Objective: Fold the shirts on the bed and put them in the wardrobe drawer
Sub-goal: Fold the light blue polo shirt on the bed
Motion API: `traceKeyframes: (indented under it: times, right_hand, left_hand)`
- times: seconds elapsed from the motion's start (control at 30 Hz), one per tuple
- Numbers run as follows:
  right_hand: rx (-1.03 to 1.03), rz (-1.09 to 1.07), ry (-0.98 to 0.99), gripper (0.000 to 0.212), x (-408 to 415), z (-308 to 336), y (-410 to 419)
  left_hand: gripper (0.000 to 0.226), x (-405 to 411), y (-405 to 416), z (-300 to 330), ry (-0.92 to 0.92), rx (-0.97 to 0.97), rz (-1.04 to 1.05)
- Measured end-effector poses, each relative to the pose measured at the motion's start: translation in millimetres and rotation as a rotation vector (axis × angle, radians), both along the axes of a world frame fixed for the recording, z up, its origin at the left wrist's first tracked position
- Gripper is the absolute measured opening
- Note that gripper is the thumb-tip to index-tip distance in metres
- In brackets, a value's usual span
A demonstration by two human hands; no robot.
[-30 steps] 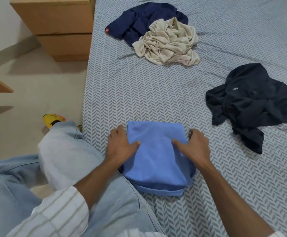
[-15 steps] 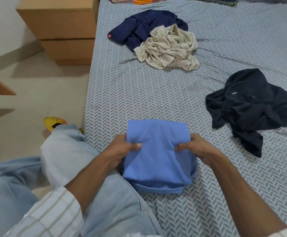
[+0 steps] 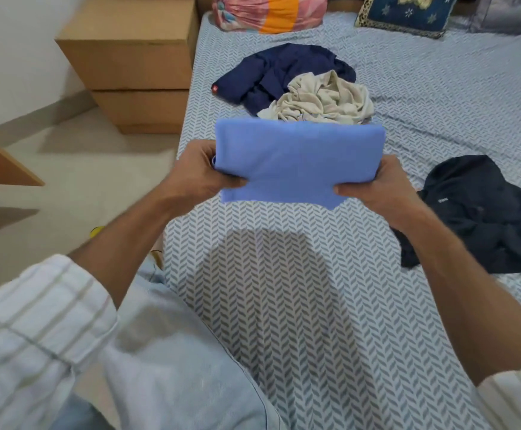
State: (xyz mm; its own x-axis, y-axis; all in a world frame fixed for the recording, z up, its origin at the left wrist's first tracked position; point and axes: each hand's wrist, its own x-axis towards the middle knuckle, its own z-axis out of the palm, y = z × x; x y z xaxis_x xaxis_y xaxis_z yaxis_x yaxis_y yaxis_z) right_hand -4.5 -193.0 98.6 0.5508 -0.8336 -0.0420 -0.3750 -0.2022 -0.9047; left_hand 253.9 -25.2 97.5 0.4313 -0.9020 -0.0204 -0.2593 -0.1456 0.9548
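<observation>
A folded light-blue shirt (image 3: 296,159) hangs in the air above the bed (image 3: 284,290). My left hand (image 3: 198,172) grips its left edge and my right hand (image 3: 374,187) grips its right edge, thumbs on top. Three unfolded shirts lie on the patterned sheet: a navy one (image 3: 271,72) at the back, a crumpled beige one (image 3: 324,99) partly on it, and a black one (image 3: 482,212) to the right. No wardrobe drawer shows clearly.
A wooden bedside cabinet (image 3: 135,63) with drawers stands left of the bed. A wooden board edge (image 3: 2,162) juts in at the far left. Pillows (image 3: 405,12) and a colourful bundle (image 3: 268,10) sit at the bed's head. My knee in light jeans (image 3: 175,352) is at the bed's edge.
Both hands took hold of the folded blue shirt and lifted it off the sheet, up and away from me. The view has tilted up toward the head of the bed.
</observation>
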Motion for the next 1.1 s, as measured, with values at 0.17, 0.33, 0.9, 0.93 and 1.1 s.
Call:
traceKeyframes:
  times: [0.17,0.33,0.9,0.93,1.1]
  right_hand:
    - [-0.057,0.164,0.162,0.039,-22.0,-61.9,35.5]
    - [-0.168,0.489,0.124,0.014,-61.8,-138.3,73.6]
    - [-0.646,0.554,0.476,0.043,-112.3,-147.7,146.7]
    - [-0.644,0.503,0.432,0.035,-103.4,-144.9,143.9]
    - [-0.788,0.299,0.246,0.018,-27.4,-126.8,134.7]
  left_hand:
    - [0.015,-15.5,32.6,-58.8,-0.218,0.037,-0.113]
    - [0.028,-34.8,83.8,-138.8,-0.457,0.109,-0.426]
    - [0.035,-65.4,124.5,-135.6,-0.787,0.138,-0.607]
    - [0.032,-63.4,120.4,-135.7,-0.711,0.123,-0.572]
    - [0.026,-47.1,81.2,-125.6,-0.575,0.062,-0.139]
